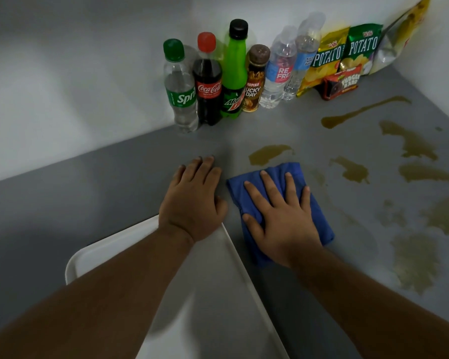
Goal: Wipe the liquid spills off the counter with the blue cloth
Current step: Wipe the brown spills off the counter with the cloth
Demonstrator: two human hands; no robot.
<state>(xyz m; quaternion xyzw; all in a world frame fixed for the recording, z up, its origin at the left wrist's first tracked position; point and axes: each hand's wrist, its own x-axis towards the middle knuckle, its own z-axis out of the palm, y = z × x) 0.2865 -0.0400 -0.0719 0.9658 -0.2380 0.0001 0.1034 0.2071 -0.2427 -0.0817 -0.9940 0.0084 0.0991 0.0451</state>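
Six bottles (208, 86), one tray (109, 244), one blue cloth (289, 168) under right hand (283, 224)

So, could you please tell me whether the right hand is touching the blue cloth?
Touching. The head view shows the right hand lying flat, fingers spread, directly on the blue cloth.

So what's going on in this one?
A person stands at a grey counter. The right hand presses flat on the blue cloth, just short of the nearest brownish spill. The left hand rests flat on the counter beside a white tray. More spills lie unwiped to the right. Bottles and snack packs line the wall.
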